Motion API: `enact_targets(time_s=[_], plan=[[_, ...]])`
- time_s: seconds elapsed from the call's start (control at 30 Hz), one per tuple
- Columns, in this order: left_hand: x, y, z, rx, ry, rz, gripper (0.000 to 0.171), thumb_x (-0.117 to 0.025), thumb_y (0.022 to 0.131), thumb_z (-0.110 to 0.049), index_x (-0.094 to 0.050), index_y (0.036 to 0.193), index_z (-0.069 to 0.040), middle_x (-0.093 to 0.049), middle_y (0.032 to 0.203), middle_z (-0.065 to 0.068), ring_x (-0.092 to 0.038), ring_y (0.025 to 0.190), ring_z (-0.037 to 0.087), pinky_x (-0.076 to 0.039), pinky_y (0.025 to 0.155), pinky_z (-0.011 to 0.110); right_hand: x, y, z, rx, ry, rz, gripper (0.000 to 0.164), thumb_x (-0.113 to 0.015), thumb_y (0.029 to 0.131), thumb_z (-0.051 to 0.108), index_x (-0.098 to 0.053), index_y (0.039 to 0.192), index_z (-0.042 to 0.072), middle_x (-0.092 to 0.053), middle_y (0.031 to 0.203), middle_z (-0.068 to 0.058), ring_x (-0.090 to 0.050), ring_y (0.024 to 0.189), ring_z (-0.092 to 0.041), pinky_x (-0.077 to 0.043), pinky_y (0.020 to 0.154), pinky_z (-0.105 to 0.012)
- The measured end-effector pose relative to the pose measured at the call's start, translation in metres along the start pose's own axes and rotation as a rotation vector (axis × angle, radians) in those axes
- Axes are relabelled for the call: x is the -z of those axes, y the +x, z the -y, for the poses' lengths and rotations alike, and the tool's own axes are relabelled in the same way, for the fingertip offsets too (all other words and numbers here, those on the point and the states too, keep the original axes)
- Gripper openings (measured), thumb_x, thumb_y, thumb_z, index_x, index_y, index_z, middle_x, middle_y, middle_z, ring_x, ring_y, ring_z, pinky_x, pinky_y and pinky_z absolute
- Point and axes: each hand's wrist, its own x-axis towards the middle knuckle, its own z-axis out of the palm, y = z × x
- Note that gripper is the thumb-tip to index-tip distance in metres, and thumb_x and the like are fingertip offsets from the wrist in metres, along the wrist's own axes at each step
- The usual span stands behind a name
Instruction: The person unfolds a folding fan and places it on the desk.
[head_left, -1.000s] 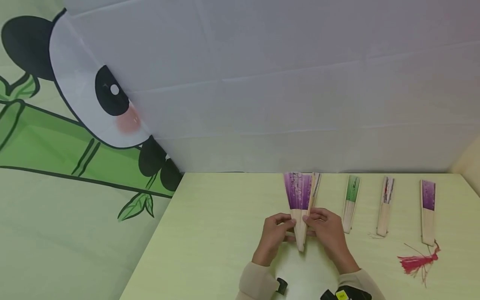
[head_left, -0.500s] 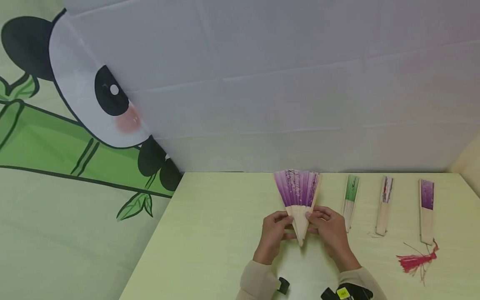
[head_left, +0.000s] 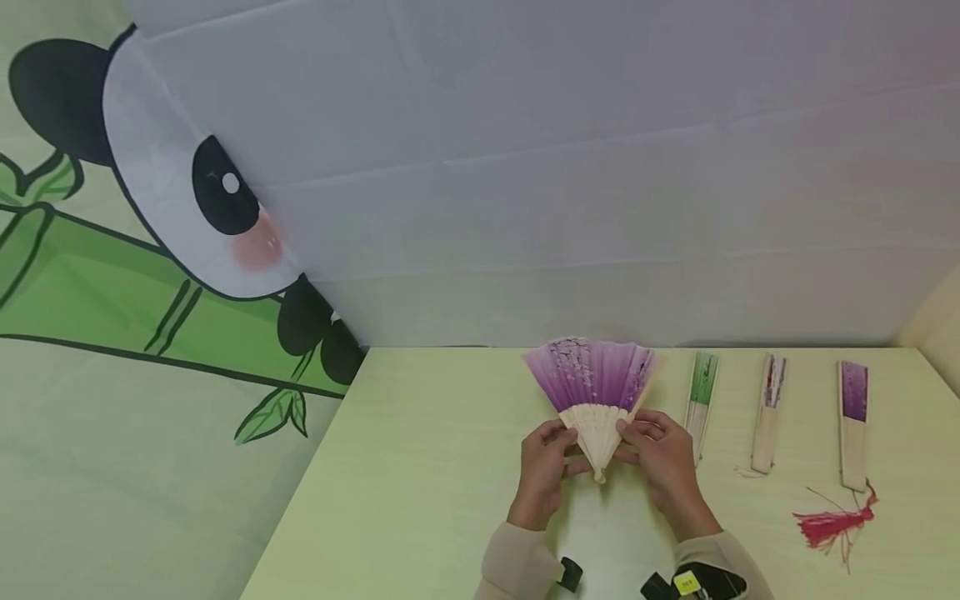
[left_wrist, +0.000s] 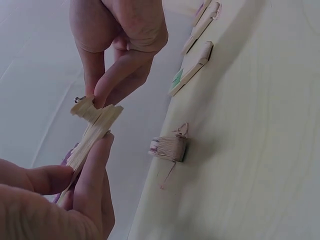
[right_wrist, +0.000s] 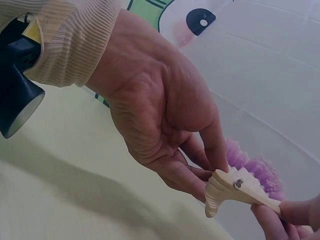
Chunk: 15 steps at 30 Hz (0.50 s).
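A purple folding fan (head_left: 588, 375) with pale wooden ribs is partly spread in the head view, its pivot end toward the person. My left hand (head_left: 543, 475) pinches its left outer rib between thumb and fingers. On the other edge, my right hand (head_left: 663, 462) grips the right ribs in the same way. The right wrist view shows the metal pivot pin (right_wrist: 238, 183) and purple pleats beyond the ribs. Seen from the left wrist, the fan is held above the table, and a folded fan (left_wrist: 170, 148) lies there with its cord; the held fan mostly hides it in the head view.
Right of the hands lie a folded green fan (head_left: 702, 404), a folded white patterned fan (head_left: 768, 417) and a folded purple fan (head_left: 854, 425) with a red tassel (head_left: 836, 525). The pale table (head_left: 405, 467) meets a white curtain (head_left: 525, 208) with a panda print.
The purple fan has spread from a narrow wedge to a wide one. Its pivot end has risen slightly in view, and my hands have drawn a little apart.
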Motion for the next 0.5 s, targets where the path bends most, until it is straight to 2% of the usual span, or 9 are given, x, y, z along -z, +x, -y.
enact_targets(time_s=[0.23,0.5], plan=[[0.0013,0.0019,0.0014,-0.014,-0.036,-0.036,0.020,-0.057,0.089,-0.005,-0.059,0.106,0.003,-0.062,0.093,0.014,-0.063,0.077,0.024,-0.056,0.062,0.035,-0.0011,0.0012,-0.0017,-0.016,0.050,-0.018,0.033,-0.061,0.088,0.002,-0.041,0.114,-0.006,-0.055,0.080,-0.002,-0.064,0.068,-0.015,-0.056,0.066,-0.034],[0.0023,0.0026,-0.0001,-0.036,-0.090,-0.065,0.021,-0.054,0.090,-0.003,-0.056,0.109,0.005,-0.059,0.092,0.014,-0.062,0.078,0.024,-0.056,0.063,0.035,-0.0039,0.0056,-0.0050,-0.020,0.058,-0.035,0.029,-0.061,0.088,0.003,-0.040,0.107,-0.003,-0.053,0.077,-0.003,-0.063,0.066,-0.015,-0.056,0.067,-0.036]])
